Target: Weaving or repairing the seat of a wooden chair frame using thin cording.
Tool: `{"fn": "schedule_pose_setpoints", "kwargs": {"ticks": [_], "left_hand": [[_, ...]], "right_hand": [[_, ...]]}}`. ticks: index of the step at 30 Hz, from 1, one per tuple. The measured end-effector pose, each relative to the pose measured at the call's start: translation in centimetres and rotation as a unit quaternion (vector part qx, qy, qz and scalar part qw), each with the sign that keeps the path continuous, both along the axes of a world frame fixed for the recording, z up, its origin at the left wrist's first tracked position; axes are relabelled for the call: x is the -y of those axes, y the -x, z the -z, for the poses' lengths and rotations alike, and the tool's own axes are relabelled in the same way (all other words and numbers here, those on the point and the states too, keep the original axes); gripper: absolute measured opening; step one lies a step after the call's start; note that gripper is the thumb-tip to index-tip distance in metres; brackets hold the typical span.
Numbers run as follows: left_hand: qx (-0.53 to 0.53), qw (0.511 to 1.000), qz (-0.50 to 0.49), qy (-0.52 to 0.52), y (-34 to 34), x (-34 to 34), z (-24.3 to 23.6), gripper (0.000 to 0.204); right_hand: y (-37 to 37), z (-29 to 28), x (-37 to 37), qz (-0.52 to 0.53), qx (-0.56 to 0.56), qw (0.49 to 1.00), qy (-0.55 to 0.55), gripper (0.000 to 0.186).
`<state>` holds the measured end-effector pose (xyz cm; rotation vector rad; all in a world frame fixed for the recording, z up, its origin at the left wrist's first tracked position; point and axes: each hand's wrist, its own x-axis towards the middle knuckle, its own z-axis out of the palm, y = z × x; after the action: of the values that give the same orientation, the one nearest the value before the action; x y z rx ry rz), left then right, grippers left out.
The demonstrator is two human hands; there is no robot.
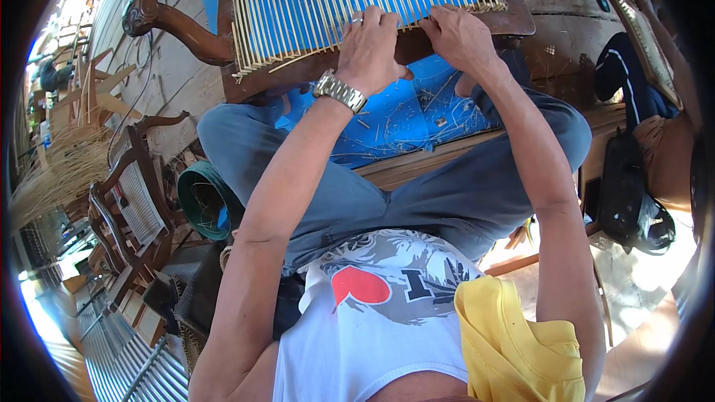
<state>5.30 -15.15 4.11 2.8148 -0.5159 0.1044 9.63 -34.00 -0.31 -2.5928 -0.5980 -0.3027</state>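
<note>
A dark carved wooden chair frame (257, 83) lies in front of me, with pale cane strands (298, 11) strung in close rows across its seat. My left hand (372, 48), with a metal watch and a ring, lies over the near rail. Its fingertips rest on the strand ends and its thumb stands apart. Just to the right, my right hand (463, 41) is closed at the same edge, thumb and forefinger pinched together at a cane strand. The strand's end between those fingers is mostly hidden.
A blue sheet (402, 123) with cane scraps lies beneath the frame, between my legs. At left are a green bucket (201, 201), another wooden chair (138, 193) and a bundle of loose cane (67, 164). A yellow cloth (514, 335) hangs by my right arm. Another person's leg (666, 156) shows at right.
</note>
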Motion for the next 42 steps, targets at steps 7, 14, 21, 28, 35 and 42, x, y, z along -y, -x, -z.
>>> {"fn": "schedule_pose_setpoints", "kwargs": {"ticks": [7, 14, 21, 28, 35, 42], "left_hand": [[-0.042, 0.999, -0.007, -0.025, -1.2, 0.8, 0.7, 0.073], [-0.050, 0.998, 0.024, -0.025, -1.9, 0.0, 0.6, 0.071], [-0.065, 0.997, 0.028, 0.000, -2.3, -0.8, 1.4, 0.068], [-0.055, 0.998, 0.026, 0.032, -1.6, -0.5, 1.4, 0.062], [-0.044, 0.999, 0.011, -0.026, -2.2, 0.3, 1.5, 0.064], [-0.058, 0.997, 0.032, 0.034, -2.3, -0.8, 1.8, 0.065]], "right_hand": [[-0.4, -0.6, -0.5, 0.020, -0.034, 0.999, 0.013, 0.029], [-1.6, -0.3, -0.6, 0.053, -0.118, 0.991, 0.015, 0.028], [-1.8, 1.6, -0.4, 0.026, -0.057, 0.998, -0.029, 0.031], [-1.9, 1.3, 0.1, 0.014, -0.063, 0.996, -0.055, 0.032], [-1.9, 1.1, 0.5, 0.007, -0.069, 0.996, -0.056, 0.032], [-2.0, 1.2, 0.7, -0.031, -0.055, 0.995, -0.073, 0.029]]}}
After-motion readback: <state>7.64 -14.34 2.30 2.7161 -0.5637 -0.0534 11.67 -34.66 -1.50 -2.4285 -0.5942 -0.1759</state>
